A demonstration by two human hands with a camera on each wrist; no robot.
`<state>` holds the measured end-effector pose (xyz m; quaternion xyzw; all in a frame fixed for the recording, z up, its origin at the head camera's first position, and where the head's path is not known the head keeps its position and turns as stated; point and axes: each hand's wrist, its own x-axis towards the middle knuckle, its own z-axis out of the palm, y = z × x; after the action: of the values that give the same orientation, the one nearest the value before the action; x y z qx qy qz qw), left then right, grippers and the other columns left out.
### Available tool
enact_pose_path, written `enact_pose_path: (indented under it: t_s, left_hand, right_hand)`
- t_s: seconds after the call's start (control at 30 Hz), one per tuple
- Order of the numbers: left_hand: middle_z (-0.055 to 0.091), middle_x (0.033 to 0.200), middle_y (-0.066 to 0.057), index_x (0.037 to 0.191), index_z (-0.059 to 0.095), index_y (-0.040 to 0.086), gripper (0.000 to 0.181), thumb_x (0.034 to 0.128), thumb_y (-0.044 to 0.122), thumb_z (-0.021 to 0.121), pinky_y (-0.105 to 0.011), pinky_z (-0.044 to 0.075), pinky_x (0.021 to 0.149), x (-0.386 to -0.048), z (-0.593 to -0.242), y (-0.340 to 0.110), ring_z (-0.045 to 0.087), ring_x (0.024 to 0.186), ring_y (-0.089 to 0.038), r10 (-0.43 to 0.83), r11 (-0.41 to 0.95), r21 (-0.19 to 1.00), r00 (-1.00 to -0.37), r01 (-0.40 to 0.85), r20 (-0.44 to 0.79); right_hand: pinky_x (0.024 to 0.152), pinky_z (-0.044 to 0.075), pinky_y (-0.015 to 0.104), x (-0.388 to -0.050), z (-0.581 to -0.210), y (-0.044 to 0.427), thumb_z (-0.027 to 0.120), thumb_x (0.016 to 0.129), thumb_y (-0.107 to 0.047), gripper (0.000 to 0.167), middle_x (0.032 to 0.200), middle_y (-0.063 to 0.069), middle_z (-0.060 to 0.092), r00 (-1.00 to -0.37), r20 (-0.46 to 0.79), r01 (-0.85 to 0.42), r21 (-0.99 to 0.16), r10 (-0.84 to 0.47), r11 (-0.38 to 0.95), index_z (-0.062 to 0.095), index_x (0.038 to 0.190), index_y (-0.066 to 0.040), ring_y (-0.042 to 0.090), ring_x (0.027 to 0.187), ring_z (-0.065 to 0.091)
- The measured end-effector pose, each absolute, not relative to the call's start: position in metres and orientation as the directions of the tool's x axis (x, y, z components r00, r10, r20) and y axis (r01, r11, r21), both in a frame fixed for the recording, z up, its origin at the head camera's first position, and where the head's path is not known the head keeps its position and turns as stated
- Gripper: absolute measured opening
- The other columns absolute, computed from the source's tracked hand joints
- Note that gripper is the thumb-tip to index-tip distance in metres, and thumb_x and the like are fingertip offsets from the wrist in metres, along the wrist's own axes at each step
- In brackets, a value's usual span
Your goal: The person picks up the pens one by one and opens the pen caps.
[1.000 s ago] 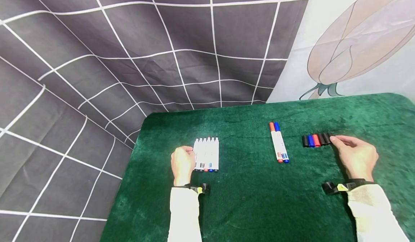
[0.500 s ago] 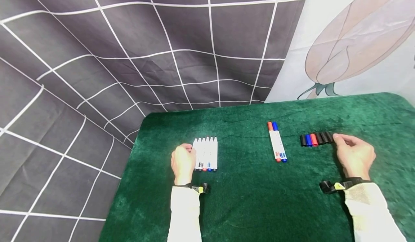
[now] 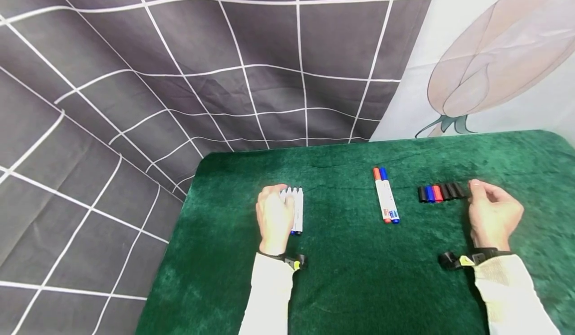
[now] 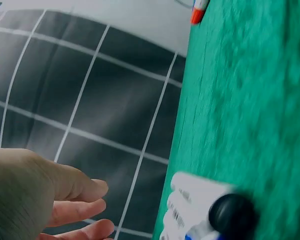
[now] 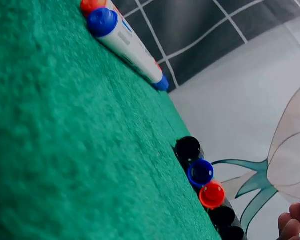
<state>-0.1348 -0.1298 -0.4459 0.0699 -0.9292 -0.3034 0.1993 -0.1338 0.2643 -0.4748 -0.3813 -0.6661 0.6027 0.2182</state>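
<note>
My left hand (image 3: 275, 217) lies over the left part of a side-by-side row of white uncapped markers (image 3: 299, 210). In the left wrist view its fingers (image 4: 87, 190) are relaxed with nothing between them; the markers (image 4: 197, 192) show below, black and blue ends nearest. At the right, a row of marker caps (image 3: 437, 193) lies on the cloth: black, blue, red, then several black. Just beyond the row's right end is my right hand (image 3: 496, 217), thumb and fingertips loosely curled. The right wrist view catches only its fingertips (image 5: 290, 225), beside the red cap (image 5: 212, 194).
Two capped markers, a red one (image 3: 382, 200) and a blue one (image 3: 389, 200), lie side by side between the two rows. Green velvety cloth (image 3: 350, 275) covers the table. A dark grid-patterned curtain (image 3: 269, 40) and a white printed one (image 3: 409, 110) hang behind.
My left hand has moved right and forward from the markers' left edge to over them, hiding several. My right hand has eased slightly away from the end of the cap row.
</note>
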Motion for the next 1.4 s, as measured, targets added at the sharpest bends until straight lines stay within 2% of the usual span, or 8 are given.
enact_pose_path:
  t_s: [0.17,0.4,0.53,0.63,0.83,0.97,1.23,1.4]
  left_hand:
    - [0.07,0.104,-0.014,0.103,0.075,0.005,0.019,0.0855,0.012,0.074,-0.047,0.049,0.086,-0.134,-0.449,-0.113,0.064,0.098,-0.034,-0.166,0.844,0.532,-0.907,0.072,0.386]
    - [0.072,0.103,-0.013,0.103,0.075,0.006,0.023,0.0834,0.016,0.079,-0.046,0.048,0.092,-0.13,-0.451,-0.094,0.066,0.102,-0.033,-0.083,0.872,0.472,-0.912,0.127,0.401]
    - [0.072,0.101,-0.012,0.105,0.074,0.007,0.026,0.0832,0.021,0.08,-0.043,0.05,0.086,-0.128,-0.449,-0.07,0.067,0.097,-0.031,-0.004,0.882,0.436,-0.924,0.177,0.382]
    - [0.072,0.099,-0.01,0.106,0.074,0.009,0.027,0.085,0.025,0.079,-0.039,0.052,0.082,-0.126,-0.448,-0.045,0.069,0.093,-0.029,0.036,0.884,0.431,-0.946,0.181,0.323]
    - [0.071,0.1,-0.007,0.11,0.071,0.01,0.031,0.0918,0.035,0.071,-0.034,0.054,0.079,-0.131,-0.45,0.007,0.07,0.089,-0.025,0.067,0.886,0.449,-0.991,0.113,0.119]
    - [0.069,0.097,-0.008,0.112,0.067,0.009,0.036,0.0936,0.039,0.067,-0.034,0.053,0.077,-0.138,-0.453,0.032,0.069,0.087,-0.024,0.029,0.889,0.457,-1.0,0.024,-0.003]
    - [0.067,0.086,-0.003,0.105,0.064,0.012,0.033,0.0893,0.04,0.069,-0.033,0.051,0.07,-0.149,-0.456,0.062,0.067,0.079,-0.021,-0.059,0.914,0.393,-0.991,-0.102,-0.121]
    - [0.067,0.082,-0.003,0.099,0.062,0.013,0.034,0.0843,0.041,0.074,-0.032,0.05,0.063,-0.154,-0.455,0.069,0.066,0.074,-0.019,-0.112,0.904,0.394,-0.982,-0.165,-0.154]
  right_hand:
    - [0.049,0.035,0.019,-0.129,-0.47,0.261,0.072,0.092,-0.023,0.014,0.061,-0.016,0.061,-0.625,-0.17,0.25,-0.968,0.762,-0.012,0.074,0.082,-0.032,0.002,0.055,0.052]
    - [0.047,0.039,0.014,-0.127,-0.463,0.239,0.072,0.092,-0.022,0.012,0.063,-0.016,0.063,-0.679,-0.144,0.215,-0.976,0.72,0.008,0.075,0.084,-0.03,0.002,0.058,0.055]
    - [0.047,0.04,0.014,-0.127,-0.451,0.225,0.072,0.092,-0.019,0.009,0.066,-0.012,0.066,-0.707,-0.117,0.169,-0.986,0.697,0.007,0.078,0.087,-0.024,0.003,0.059,0.055]
    - [0.049,0.042,0.013,-0.125,-0.444,0.215,0.072,0.093,-0.019,0.008,0.072,-0.014,0.068,-0.734,-0.092,0.149,-0.988,0.673,0.028,0.08,0.093,-0.02,0.004,0.061,0.057]
    - [0.051,0.043,0.012,-0.123,-0.437,0.194,0.07,0.094,-0.018,0.01,0.075,-0.015,0.07,-0.774,-0.025,0.074,-0.996,0.632,0.051,0.08,0.094,-0.014,0.002,0.059,0.058]
    - [0.051,0.044,0.012,-0.124,-0.435,0.181,0.069,0.095,-0.017,0.011,0.078,-0.014,0.071,-0.804,0.004,0.048,-0.996,0.594,0.073,0.078,0.096,-0.011,0.002,0.063,0.058]
    - [0.053,0.045,0.013,-0.122,-0.435,0.172,0.069,0.096,-0.022,0.02,0.078,-0.018,0.068,-0.822,0.056,0.048,-0.985,0.566,0.166,0.077,0.102,-0.004,0.002,0.064,0.058]
    - [0.054,0.044,0.012,-0.122,-0.436,0.171,0.069,0.096,-0.022,0.02,0.079,-0.018,0.069,-0.828,0.057,0.05,-0.983,0.557,0.175,0.077,0.102,-0.005,0.002,0.065,0.058]
